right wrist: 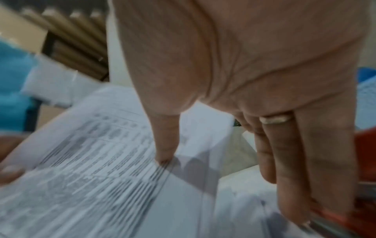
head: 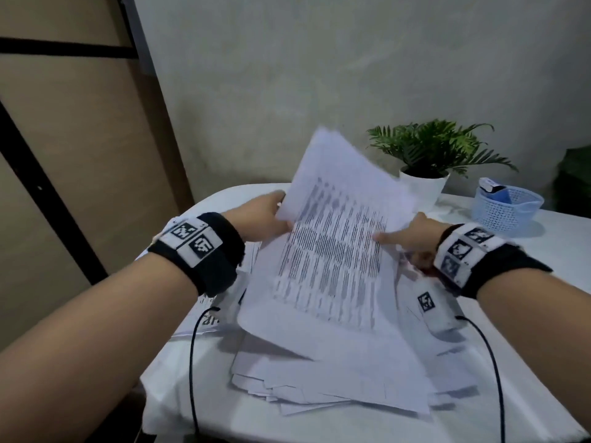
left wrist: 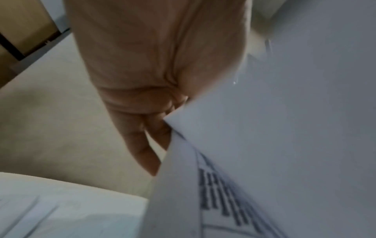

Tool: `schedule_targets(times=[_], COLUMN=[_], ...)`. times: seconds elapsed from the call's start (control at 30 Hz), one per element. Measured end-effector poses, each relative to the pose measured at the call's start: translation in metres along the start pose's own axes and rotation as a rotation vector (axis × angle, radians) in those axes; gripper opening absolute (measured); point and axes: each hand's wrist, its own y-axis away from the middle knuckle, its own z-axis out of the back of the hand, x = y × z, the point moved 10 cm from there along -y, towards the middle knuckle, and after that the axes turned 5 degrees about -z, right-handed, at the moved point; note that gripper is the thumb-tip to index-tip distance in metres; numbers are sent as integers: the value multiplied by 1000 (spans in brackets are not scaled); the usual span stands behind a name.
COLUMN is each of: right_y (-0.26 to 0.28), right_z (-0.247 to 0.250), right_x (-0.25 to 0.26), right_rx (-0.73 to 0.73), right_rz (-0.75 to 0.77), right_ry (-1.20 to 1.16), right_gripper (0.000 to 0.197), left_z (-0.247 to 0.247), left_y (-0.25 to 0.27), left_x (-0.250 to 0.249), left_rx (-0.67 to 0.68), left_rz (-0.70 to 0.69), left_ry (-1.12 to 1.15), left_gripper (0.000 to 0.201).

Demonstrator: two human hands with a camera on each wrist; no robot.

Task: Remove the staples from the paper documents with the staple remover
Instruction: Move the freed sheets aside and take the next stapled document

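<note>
Forearms fill the lower corners of the head view, each with a black fabric wristband carrying white printed marker tiles and a thin dark cable trailing off the table (head: 367, 426) edge. Between them a stapled printed document (head: 332, 251) is lifted and tilted above the loose paper pile (head: 319, 378) at lower centre.

As for the grip, the left hand (head: 262, 215) pinches the document's left edge, thumb on top and fingers curled beneath, as the left wrist view confirms. The right hand (head: 412, 235) lays its thumb flat on the printed face at the right side; in the right wrist view its other fingers curl down around a red and metal tool at the lower right edge, probably the staple remover (right wrist: 364, 214), though blur stops me being sure.

On progress, my judgement is that the work is midway: many separate sheets lie fanned and overlapping in the pile, which suggests bundles already taken apart, while the document in hand is being turned or sorted, not pried. No staple can be made out anywhere, so how many remain is unclear.

Paper is thin, matte white and flexible, bowing where it is held; its text is dense grey lines. The table is smooth and white with a rounded edge. At upper right stand a fern-like plant in a glossy white pot (head: 422, 187) and a pale blue perforated plastic basket (head: 505, 209).
</note>
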Motion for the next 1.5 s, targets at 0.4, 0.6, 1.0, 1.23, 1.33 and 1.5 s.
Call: schedule_targets(times=[0.4, 0.6, 1.0, 1.23, 1.33, 1.5], right_y=[10, -8, -4, 12, 18, 33], right_z=[56, 39, 26, 39, 48, 77], right_x=[13, -13, -21, 3, 21, 40], right_rx=[73, -9, -34, 5, 15, -146], right_rz=[215, 90, 58, 152, 255, 378], right_ry=[-560, -468, -461, -746, -875, -1040], right_gripper=[30, 36, 38, 43, 37, 50], left_z=[-31, -49, -32, 10, 15, 28], left_y=[27, 20, 1, -3, 1, 8], left_x=[37, 58, 38, 15, 3, -31], left_rx=[316, 349, 131, -257, -333, -391], left_rz=[335, 464, 283, 79, 49, -85], left_ry=[-135, -342, -333, 539, 814, 776], left_gripper=[49, 58, 23, 25, 19, 59])
